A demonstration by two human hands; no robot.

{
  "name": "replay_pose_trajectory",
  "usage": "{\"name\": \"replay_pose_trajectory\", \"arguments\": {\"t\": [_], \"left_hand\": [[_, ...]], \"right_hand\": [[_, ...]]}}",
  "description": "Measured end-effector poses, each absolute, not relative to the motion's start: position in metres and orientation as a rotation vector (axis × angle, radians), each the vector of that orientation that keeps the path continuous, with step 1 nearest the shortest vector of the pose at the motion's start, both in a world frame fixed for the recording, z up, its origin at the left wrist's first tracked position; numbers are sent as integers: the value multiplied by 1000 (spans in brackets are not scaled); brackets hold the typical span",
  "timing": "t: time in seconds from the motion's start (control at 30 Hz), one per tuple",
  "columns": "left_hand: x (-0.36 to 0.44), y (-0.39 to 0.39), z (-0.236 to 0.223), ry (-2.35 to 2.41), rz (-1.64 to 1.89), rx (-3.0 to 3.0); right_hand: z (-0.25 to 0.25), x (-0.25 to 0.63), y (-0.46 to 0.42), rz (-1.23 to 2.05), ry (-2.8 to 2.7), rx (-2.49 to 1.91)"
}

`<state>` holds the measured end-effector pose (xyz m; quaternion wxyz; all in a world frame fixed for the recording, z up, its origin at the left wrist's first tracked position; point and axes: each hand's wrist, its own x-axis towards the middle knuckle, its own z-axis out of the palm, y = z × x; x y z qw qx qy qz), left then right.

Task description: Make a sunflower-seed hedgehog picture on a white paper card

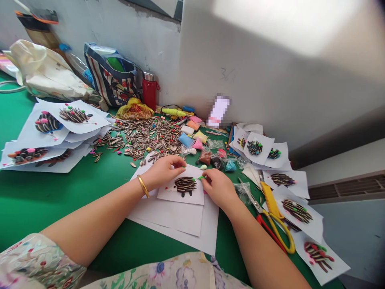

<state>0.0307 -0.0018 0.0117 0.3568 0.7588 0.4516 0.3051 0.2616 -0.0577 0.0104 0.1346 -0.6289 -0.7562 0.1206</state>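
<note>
A small white card (168,196) lies on larger white sheets (180,218) in front of me. It bears a hedgehog figure (185,184) made of striped sunflower seeds, with dark feet and a small green bit at its upper right. My right hand (219,188) is at the card's right edge, thumb and forefinger pinching a bit of green clay (201,178). Above the card's upper left corner is my left hand (164,171), with a gold bangle on the wrist. Its fingers are curled towards the thumb; whatever they hold is too small to make out.
Loose sunflower seeds (144,136) spread behind the card. Bags of coloured clay (186,139) lie beside them. Scissors (282,228) and a yellow cutter (270,198) are at right. Seed-picture cards are stacked left (81,130) and right (300,200). A red flask (149,92) stands by the wall.
</note>
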Motion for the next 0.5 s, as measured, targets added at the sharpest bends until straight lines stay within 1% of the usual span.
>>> {"name": "replay_pose_trajectory", "arguments": {"t": [0.33, 0.5], "left_hand": [[31, -2, 11, 1113, 758, 2002], [33, -3, 11, 1070, 678, 2045]], "right_hand": [[10, 262, -59, 292, -2157, -1767], [13, 262, -61, 248, -2120, -1708]]}}
